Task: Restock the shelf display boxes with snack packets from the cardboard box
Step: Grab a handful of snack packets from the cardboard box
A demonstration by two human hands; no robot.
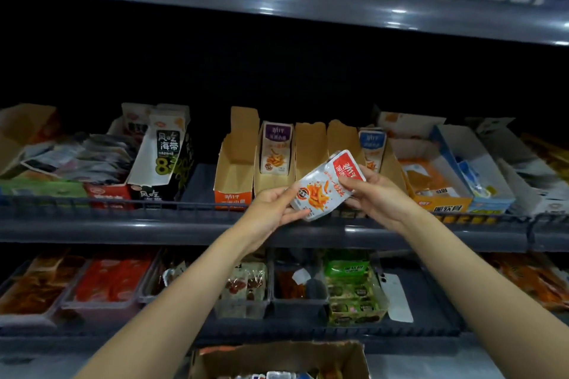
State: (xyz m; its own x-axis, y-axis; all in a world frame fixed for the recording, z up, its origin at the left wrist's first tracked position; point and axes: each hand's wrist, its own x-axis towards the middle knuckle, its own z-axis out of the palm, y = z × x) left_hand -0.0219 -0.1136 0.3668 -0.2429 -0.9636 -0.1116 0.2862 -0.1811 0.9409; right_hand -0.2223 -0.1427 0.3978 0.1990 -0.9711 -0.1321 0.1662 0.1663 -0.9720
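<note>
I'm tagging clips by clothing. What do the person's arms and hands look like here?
The left hand and the right hand are bare, with no gloves or rings showing. The left forearm and the right forearm are bare too: no sleeve, watch or bracelet is in view.

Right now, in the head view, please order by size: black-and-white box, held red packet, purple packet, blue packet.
1. black-and-white box
2. red packet, nearer the camera
3. purple packet and blue packet unranked: the blue one is partly hidden
</note>
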